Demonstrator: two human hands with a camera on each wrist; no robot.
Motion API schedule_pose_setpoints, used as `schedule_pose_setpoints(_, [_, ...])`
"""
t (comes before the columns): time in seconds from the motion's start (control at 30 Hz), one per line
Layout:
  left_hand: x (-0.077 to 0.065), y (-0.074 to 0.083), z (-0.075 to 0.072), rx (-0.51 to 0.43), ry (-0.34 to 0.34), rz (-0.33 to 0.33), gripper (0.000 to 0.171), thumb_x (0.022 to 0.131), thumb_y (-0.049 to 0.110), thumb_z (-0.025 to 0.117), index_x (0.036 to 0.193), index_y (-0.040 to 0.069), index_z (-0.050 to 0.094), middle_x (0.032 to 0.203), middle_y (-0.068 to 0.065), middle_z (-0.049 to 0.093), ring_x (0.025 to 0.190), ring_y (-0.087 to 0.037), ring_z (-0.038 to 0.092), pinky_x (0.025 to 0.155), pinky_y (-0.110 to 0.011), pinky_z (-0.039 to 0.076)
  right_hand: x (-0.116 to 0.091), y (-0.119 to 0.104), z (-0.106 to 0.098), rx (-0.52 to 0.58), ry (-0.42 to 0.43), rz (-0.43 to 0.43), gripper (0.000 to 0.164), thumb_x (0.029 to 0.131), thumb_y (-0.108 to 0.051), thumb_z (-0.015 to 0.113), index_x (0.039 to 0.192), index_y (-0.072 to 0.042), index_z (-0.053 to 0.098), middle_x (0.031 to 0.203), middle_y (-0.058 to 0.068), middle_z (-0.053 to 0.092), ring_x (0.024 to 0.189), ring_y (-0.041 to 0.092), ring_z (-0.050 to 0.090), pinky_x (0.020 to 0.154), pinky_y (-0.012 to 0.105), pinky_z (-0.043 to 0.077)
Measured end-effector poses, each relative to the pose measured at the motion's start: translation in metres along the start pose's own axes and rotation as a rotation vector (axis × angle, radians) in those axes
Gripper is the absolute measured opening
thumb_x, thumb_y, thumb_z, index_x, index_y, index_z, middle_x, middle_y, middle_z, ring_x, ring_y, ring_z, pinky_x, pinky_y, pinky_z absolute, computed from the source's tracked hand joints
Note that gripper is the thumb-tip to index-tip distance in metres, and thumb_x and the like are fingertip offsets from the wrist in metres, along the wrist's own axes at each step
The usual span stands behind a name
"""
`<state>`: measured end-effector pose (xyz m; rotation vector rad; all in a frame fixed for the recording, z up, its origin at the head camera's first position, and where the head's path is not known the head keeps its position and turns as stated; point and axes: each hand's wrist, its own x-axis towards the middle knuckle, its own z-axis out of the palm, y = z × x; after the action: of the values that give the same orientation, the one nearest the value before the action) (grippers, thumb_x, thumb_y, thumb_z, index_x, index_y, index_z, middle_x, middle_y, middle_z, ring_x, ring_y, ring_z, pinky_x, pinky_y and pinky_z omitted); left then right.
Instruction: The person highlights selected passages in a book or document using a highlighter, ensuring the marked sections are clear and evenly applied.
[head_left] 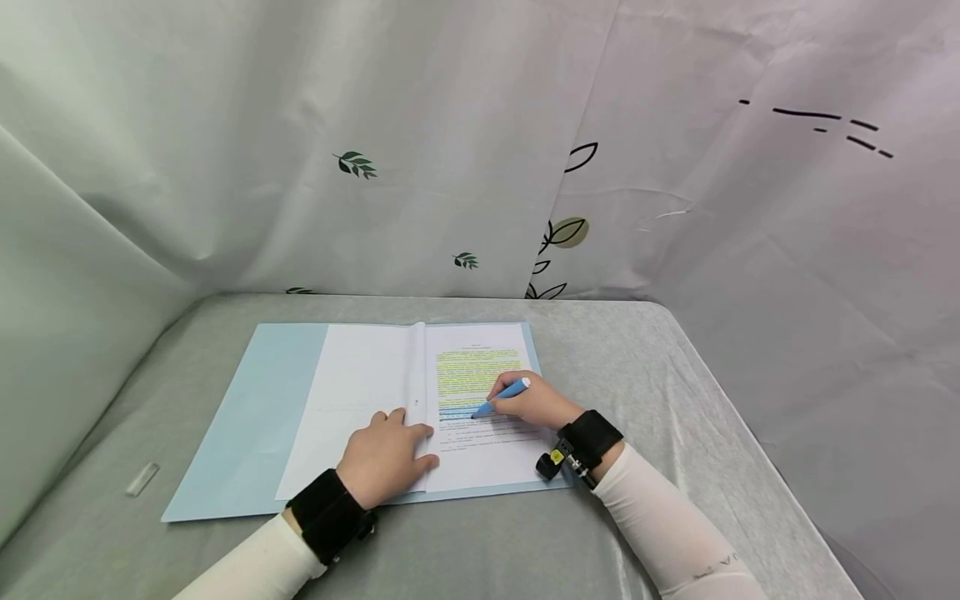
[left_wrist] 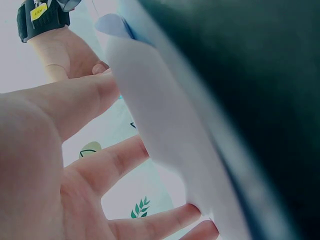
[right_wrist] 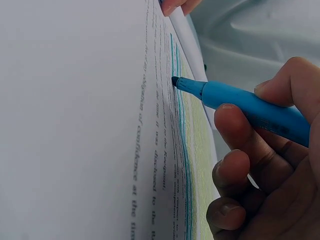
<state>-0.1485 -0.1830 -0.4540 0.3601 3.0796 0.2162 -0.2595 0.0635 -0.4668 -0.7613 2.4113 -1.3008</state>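
My right hand (head_left: pixel 534 403) pinches a blue highlighter (right_wrist: pixel 250 102) between thumb and fingers. Its dark chisel tip sits at a line of text on the printed right-hand page (head_left: pixel 480 467). The upper paragraphs there carry yellow marking, and several lines below them are blue. With fingers spread, my left hand (head_left: pixel 384 460) rests flat near the fold between the pages, its fingertips touching the paper (left_wrist: pixel 145 95) in the left wrist view. Both pages lie in an opened light blue folder (head_left: pixel 247 425). The left page (head_left: pixel 352 375) is mostly blank.
A small whitish piece (head_left: pixel 142 479) lies on the grey cloth-covered table (head_left: pixel 637 367), left of the folder. Pale curtains (head_left: pixel 450 125) with leaf prints hang behind the table and along its sides. Black camera straps (head_left: pixel 590 439) circle both wrists.
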Motion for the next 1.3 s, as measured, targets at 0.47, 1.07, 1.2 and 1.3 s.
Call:
schedule_pose_setpoints(0.47, [0.001,-0.001,0.001,-0.002,0.005,0.001,0.047,0.079,0.052,0.071,0.114,0.021,0.073,0.119,-0.020,0.061,0.095,-0.034,0.054,0.067,-0.050,0.051,-0.004,0.008,-0.007,0.000,0.006,0.009,0.004,0.086,-0.011,0.067,0.082,-0.011,0.069,0.084,0.005,0.064,0.058,0.014,0.041,0.052,0.024,0.031])
schedule_pose_setpoints(1.07, [-0.001,0.001,-0.002,-0.007,-0.006,-0.007,0.046,0.079,0.052,0.072,0.114,0.022,0.073,0.117,-0.018,0.062,0.092,-0.032,0.054,0.067,-0.048,0.050,-0.022,-0.022,-0.018,0.001,-0.001,0.051,0.011,0.088,-0.004,0.065,0.091,0.006,0.067,0.080,0.004,0.062,0.056,0.009,0.040,0.051,0.022,0.030])
schedule_pose_setpoints(1.2, [0.000,0.001,-0.002,-0.009,-0.012,-0.007,0.046,0.079,0.051,0.072,0.115,0.021,0.073,0.118,-0.018,0.062,0.091,-0.032,0.053,0.068,-0.048,0.050,-0.022,-0.012,-0.020,0.005,0.012,0.060,0.010,0.088,-0.005,0.066,0.090,0.005,0.067,0.077,0.003,0.061,0.055,0.010,0.039,0.050,0.023,0.029])
schedule_pose_setpoints(1.3, [0.000,0.001,-0.002,-0.009,-0.008,-0.008,0.046,0.079,0.051,0.072,0.114,0.021,0.073,0.118,-0.018,0.062,0.092,-0.032,0.053,0.067,-0.048,0.050,-0.018,0.003,-0.020,0.001,0.019,0.055,0.008,0.087,-0.008,0.067,0.088,0.001,0.068,0.076,0.002,0.061,0.054,0.011,0.037,0.049,0.023,0.028])
